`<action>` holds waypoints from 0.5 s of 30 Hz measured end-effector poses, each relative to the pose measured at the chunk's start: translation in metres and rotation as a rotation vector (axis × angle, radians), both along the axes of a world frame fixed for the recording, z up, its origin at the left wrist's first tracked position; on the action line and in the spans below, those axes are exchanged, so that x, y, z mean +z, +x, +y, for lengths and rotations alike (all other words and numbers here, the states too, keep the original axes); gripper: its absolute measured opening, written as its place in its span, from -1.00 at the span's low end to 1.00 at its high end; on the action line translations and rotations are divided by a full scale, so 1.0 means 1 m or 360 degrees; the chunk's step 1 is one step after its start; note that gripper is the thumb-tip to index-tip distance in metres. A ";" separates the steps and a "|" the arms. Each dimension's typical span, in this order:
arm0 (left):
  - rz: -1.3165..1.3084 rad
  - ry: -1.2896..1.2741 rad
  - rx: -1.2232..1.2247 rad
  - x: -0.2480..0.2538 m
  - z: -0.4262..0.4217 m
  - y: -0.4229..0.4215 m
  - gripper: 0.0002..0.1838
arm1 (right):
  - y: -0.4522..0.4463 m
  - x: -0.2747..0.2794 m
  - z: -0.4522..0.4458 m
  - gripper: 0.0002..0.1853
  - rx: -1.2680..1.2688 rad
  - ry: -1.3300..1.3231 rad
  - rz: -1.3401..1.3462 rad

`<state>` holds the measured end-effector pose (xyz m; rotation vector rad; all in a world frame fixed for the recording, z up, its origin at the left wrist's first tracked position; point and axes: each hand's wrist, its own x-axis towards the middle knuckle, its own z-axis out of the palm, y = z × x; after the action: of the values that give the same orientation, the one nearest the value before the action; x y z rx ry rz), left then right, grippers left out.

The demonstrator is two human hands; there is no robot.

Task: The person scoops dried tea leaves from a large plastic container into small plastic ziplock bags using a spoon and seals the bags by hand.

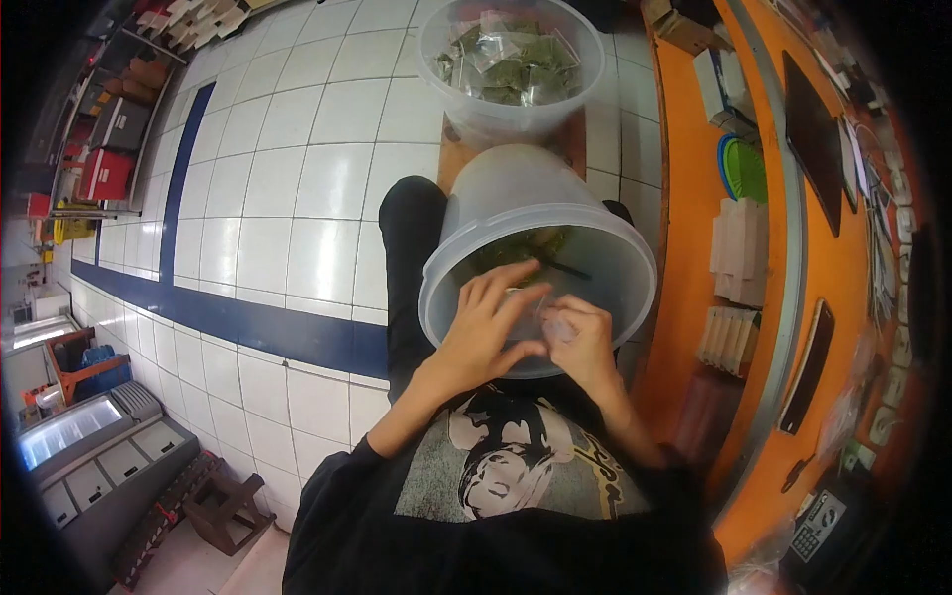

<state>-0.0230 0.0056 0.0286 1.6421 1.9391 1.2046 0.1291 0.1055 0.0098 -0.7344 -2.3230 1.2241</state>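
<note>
A translucent plastic bucket (540, 183) lies tilted between my legs, its mouth facing me. Deep inside it are greenish-brown contents (516, 250) and a dark thin handle-like piece (568, 269). My left hand (484, 322) is over the bucket's mouth with its fingers spread. Just right of it, my right hand (580, 342) has its fingers closed on a small clear plastic bag (557, 329). The left fingertips come close to the bag; whether they touch it I cannot tell. Beyond stands a second translucent tub (431, 64) with many clear packets (516, 61) of green material.
Under the far tub is a brown wooden board (458, 157). An orange shelf unit (684, 188) runs along my right, holding white boxes (739, 253) and a green basket (746, 171). White floor tiles (327, 183) with a blue stripe (288, 322) extend left. A brown stool (223, 508) stands at lower left.
</note>
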 end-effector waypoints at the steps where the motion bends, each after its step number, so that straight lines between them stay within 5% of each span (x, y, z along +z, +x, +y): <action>1: 0.0147 -0.0088 -0.0189 0.002 -0.002 -0.003 -0.39 | 0.000 0.005 0.002 -0.79 -0.0022 -0.0128 -0.0200; 6: 0.0222 -0.0190 -0.0398 -0.016 -0.008 -0.003 -0.38 | -0.003 0.003 0.006 -0.84 0.0031 -0.0209 -0.0183; 8: 0.0210 -0.0124 -0.0187 -0.023 -0.009 -0.005 -0.38 | -0.009 -0.003 0.020 -0.85 -0.0081 -0.0090 0.0156; 10: 0.0096 -0.0119 -0.0039 -0.021 -0.011 -0.002 -0.40 | -0.021 -0.010 0.035 -0.89 -0.0266 -0.0042 0.0049; 12: -0.0013 -0.0105 0.0087 -0.016 -0.010 0.001 -0.42 | -0.033 -0.037 0.046 -0.90 -0.0489 0.0644 -0.0647; 15: -0.0174 -0.0070 0.0125 -0.009 -0.012 0.000 -0.49 | -0.048 -0.068 0.055 -0.91 -0.0268 0.0730 -0.1210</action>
<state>-0.0226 -0.0062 0.0197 1.4594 1.9641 1.2445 0.0816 0.1605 -0.0581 -1.3445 -2.8816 0.3097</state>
